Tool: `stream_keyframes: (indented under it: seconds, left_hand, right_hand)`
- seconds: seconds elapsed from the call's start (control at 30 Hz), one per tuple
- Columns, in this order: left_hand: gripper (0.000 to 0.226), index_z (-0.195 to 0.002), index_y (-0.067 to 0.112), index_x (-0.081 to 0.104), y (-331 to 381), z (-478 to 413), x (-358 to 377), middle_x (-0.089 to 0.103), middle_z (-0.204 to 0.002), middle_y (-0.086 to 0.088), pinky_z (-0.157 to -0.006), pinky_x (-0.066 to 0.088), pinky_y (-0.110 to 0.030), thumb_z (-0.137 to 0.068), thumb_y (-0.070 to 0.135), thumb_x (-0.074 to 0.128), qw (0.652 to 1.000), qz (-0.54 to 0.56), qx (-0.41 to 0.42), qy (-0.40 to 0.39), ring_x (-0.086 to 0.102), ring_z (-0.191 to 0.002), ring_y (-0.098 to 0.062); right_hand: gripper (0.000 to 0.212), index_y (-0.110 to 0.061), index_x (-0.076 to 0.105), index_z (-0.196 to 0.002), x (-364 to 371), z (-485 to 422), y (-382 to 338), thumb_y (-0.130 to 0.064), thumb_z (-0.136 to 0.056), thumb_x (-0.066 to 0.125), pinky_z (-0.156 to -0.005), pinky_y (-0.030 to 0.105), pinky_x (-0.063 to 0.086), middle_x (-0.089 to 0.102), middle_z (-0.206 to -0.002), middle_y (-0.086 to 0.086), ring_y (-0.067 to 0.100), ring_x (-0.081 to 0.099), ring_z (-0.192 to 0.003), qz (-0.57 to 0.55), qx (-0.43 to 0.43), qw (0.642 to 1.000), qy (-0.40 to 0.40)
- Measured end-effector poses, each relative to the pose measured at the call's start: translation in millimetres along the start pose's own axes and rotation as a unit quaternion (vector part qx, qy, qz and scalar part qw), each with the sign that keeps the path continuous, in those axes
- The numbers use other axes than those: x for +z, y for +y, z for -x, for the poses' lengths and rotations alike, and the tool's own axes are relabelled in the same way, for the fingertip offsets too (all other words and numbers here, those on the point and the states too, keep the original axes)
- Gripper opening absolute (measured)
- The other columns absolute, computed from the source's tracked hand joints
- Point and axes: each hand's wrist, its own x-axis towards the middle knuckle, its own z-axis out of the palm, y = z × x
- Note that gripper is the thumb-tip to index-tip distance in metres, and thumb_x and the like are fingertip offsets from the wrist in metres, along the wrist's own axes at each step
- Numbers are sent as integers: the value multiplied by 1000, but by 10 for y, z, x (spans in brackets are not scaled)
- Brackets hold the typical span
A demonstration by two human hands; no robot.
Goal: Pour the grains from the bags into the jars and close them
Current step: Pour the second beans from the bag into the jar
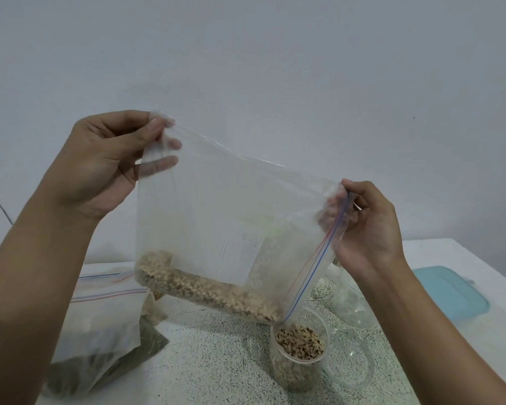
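The left hand point(100, 162) is pinching a raised corner of the clear zip bag point(216, 206), and the right hand point(368, 226) is gripping its zipper edge. Beans point(205, 290) are lying along the bag's lower edge. Below the right hand, the bag's low corner is hanging just over a partly filled open jar point(300, 346), which is standing on the surface point(216, 361).
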Motion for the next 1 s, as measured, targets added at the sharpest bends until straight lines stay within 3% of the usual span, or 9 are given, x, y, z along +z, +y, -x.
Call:
stream_keyframes:
  seconds: [0.63,0.83,1.0]
  left_hand:
    - [12,-92,11,73,-3,-10,13,73,-89,3,-73,61,-28,-89,16,62,1000,1,1,9,72,-84,-14]
    - [18,-84,18,78,4,-8,18,73,-87,3,-73,60,-27,-89,16,62,1000,1,1,0,72,-84,-13]
    - [13,-97,8,70,7,0,24,73,-85,4,-72,60,-26,-92,14,60,1000,-3,-2,7,72,-83,-12]
  right_hand:
    - [38,-14,59,-55,-8,-26,-8,-8,-92,56,-50,20,39,55,-58,-1,11,47,-54,3,0,1000,1]
    - [38,-15,59,-55,-17,-26,-19,-8,-92,58,-50,20,40,55,-59,-1,11,49,-54,4,0,1000,2]
    - [39,-15,60,-53,-15,-20,-19,-8,-92,57,-50,20,40,56,-58,-2,11,50,-54,6,1,1000,6]
